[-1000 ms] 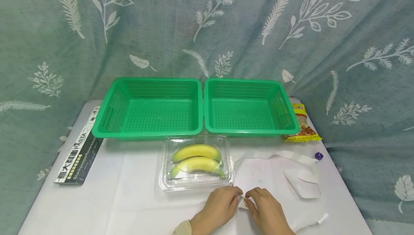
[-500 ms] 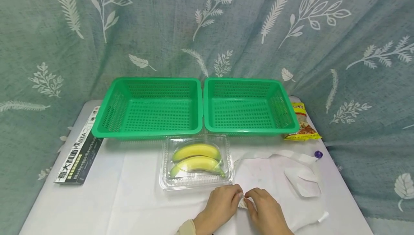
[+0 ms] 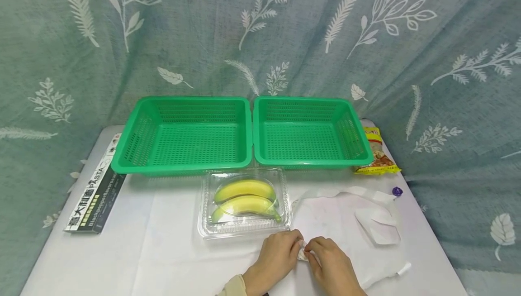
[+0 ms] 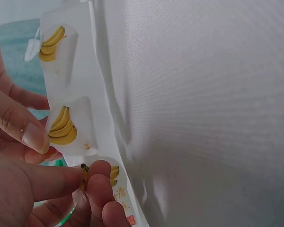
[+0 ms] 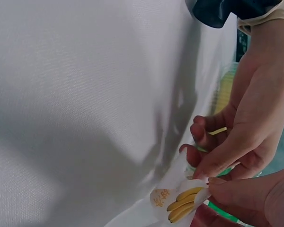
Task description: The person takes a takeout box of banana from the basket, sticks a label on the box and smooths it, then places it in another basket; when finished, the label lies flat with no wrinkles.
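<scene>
At lower centre of the head view, sticker strip [image 3: 302, 255]: we see smooth white paper, printed with yellow banana bunches [image 4: 62, 130] and orange characters too blurred to read.
Hands: the left hand [image 3: 277, 255] and right hand [image 3: 333, 264] both pinch the strip.
Middle, box [image 3: 207, 230]: ridged clear plastic, two curved bananas [image 3: 245, 192] inside.
Left, carton [image 3: 94, 192]: flat cardboard; we read "PASTA" and "Blackpepper".
Upper middle, baskets [image 3: 183, 168]: two, green, perforated, rectangular.

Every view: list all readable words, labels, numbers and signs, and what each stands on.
"意大利面": pasta box
"PASTA": pasta box
"Blackpepperflavorsauc": pasta box, end unclear
Pasta box's yellow-green characters: too small to read
Yellow bag: print too small to read
Banana sticker strip: orange characters and red mark, too blurred to read
</scene>
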### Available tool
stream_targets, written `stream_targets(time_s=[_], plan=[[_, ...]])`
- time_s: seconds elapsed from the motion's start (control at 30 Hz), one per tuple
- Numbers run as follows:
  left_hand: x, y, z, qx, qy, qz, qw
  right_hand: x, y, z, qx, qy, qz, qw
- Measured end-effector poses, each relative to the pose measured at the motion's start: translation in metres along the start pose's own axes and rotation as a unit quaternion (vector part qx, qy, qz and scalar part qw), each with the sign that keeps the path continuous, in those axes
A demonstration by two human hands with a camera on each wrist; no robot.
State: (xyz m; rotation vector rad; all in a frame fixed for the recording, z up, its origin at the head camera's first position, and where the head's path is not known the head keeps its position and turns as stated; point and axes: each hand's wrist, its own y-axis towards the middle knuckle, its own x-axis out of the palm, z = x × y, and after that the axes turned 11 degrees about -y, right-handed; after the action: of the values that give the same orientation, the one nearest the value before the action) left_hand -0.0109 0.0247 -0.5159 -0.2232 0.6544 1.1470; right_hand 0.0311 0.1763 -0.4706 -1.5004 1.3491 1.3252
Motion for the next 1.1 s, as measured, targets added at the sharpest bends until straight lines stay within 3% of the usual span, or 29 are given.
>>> stream_targets(time_s=[0.47,0.67,0.8,0.9,1.1], plan=[[-0.004,0.002,0.001,-0.001,-0.003,-0.002,1.0000,-0.006,-0.001,-0.004,-0.012,0.001,-0.006,0.9999],[-0.010,-0.003,0.007,-0.024,-0.036,-0.025,0.9987,-0.014,0.000,-0.005,-0.021,0.026,-0.013,0.9994],[-0.020,-0.010,0.012,-0.031,-0.078,-0.025,0.9961,-0.018,0.002,-0.004,-0.023,0.052,-0.018,0.9982],[-0.029,-0.016,0.014,-0.033,-0.137,-0.030,0.9896,-0.020,0.003,-0.004,-0.031,0.076,-0.014,0.9965],[-0.047,-0.029,0.017,-0.048,-0.249,-0.063,0.9654,-0.027,0.010,-0.006,-0.049,0.112,-0.031,0.9920]])
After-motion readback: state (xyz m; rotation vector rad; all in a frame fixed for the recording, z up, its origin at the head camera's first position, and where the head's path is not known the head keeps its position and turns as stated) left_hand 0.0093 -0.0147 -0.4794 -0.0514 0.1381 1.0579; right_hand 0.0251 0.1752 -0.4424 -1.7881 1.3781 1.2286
